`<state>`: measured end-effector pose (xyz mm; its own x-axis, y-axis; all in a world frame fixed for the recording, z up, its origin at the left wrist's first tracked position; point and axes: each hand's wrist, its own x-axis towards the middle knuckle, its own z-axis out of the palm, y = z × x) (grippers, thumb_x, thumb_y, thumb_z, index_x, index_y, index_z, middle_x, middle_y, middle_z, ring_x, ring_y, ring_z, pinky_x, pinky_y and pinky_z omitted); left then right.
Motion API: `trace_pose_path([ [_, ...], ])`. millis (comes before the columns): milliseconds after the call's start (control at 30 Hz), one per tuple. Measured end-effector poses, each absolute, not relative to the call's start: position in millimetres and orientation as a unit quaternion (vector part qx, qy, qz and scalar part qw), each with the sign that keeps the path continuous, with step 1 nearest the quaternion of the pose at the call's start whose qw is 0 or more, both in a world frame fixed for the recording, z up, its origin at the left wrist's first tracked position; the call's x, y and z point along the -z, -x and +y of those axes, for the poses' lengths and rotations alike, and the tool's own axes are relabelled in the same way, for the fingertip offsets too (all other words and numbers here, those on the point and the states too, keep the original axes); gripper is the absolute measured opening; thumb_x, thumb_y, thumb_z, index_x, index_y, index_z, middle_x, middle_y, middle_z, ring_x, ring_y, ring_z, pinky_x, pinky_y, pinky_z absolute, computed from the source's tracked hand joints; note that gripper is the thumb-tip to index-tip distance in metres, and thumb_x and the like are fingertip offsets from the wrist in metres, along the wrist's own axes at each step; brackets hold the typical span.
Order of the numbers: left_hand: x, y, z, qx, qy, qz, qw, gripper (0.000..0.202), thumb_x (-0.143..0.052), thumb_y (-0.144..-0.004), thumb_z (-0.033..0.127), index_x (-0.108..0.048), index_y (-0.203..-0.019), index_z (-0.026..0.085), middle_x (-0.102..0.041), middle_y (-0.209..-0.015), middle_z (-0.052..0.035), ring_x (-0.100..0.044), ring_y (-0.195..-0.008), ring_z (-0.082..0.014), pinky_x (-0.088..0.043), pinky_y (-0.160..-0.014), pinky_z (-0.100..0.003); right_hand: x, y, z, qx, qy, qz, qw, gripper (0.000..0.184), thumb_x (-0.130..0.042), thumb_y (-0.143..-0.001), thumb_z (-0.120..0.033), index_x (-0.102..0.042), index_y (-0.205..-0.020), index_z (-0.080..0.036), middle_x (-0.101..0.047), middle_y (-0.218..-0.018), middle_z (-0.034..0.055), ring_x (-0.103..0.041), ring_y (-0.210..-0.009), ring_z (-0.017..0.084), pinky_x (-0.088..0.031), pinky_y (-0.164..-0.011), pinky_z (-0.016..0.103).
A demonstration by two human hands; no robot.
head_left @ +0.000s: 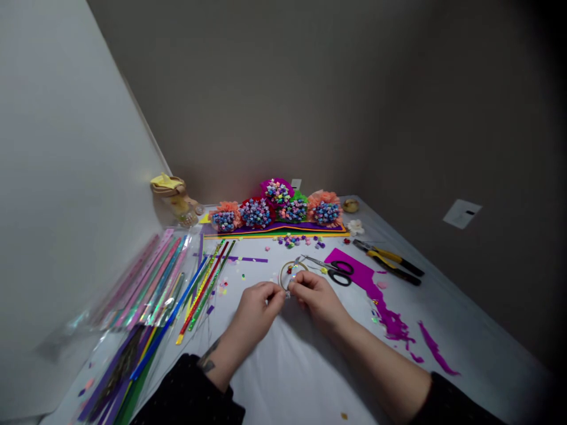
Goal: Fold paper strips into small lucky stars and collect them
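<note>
My left hand (260, 304) and my right hand (316, 295) meet above the white table, thumbs and fingers pinched closely together. Between the fingertips shows a small whitish piece (287, 294), too tiny to name. Just beyond, partly hidden by my right hand, lies a thin tan ring (282, 273) with small coloured bits inside it. Black-handled scissors (340, 273) lie open behind my right hand, blades pointing left near the ring. Beside them is a torn magenta paper sheet (352, 268).
Several bouquets of folded stars (256, 212) stand at the back, with loose stars (292, 241) before them. Pliers (390, 260) lie on the right. Bagged paper strips (150, 277), loose glittery strips (206, 283) and a cup-shaped container (177, 198) occupy the left. Magenta scraps (394, 324) are scattered right.
</note>
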<state>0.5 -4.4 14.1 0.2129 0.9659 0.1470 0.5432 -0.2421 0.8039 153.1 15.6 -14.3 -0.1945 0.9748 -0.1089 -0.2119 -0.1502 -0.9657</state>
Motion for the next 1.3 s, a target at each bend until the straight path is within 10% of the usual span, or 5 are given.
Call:
trace_pose_path([
  [1300, -13.6, -2.1, -2.3, -0.332, -0.652, 0.535, 0.423, 0.020, -0.048, -0.078, 0.028, -0.056, -0.065, 0.015, -0.053, -0.063, 0.0005, -0.046, -0.064, -0.0135, -0.037, -0.061, -0.024, 13.3, -152.5, 13.7, -0.625, 0.437, -0.497, 0.415, 0.020, -0.059, -0.069, -0.035, -0.052, -0.065, -0.017, -0.040, -0.050, -0.0064, -0.031, -0.044, 0.008, -0.023, -0.044, 0.021],
])
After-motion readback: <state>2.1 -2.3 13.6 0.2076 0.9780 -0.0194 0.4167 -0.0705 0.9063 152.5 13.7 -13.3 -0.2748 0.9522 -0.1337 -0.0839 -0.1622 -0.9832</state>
